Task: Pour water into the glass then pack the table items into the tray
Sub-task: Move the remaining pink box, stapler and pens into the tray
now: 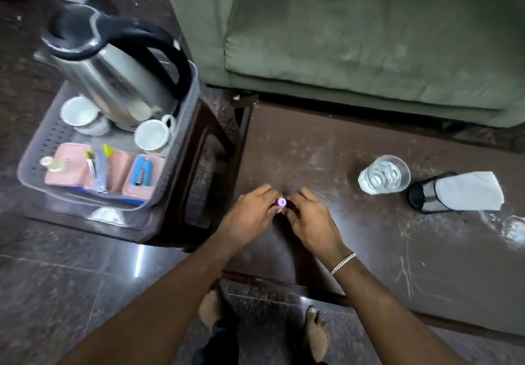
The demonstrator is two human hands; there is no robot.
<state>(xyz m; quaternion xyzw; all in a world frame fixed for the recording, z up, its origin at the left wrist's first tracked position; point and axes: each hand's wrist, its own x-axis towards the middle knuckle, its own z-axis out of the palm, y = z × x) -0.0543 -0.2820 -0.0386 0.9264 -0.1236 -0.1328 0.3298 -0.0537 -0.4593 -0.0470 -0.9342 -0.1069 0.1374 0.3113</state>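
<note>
A small object with a purple cap (281, 201) stands on the dark brown table (369, 251). My left hand (250, 216) and my right hand (309, 219) both close around it; its body is hidden by my fingers. A clear glass (384, 174) holding water stands on the table to the right. Beside it lies a black mesh holder (426, 194) on its side with a white cloth (468, 191) in it. The grey tray (181, 148) sits on a stool at left, holding a steel kettle (119, 80), two white cups (153, 135) and pink containers (68, 165).
A green sofa (355, 29) stands behind the table. The dark tiled floor (71, 293) lies below, with my bare feet (316, 333) at the table's near edge. Another clear glass item (514, 229) shows at the right edge of the table.
</note>
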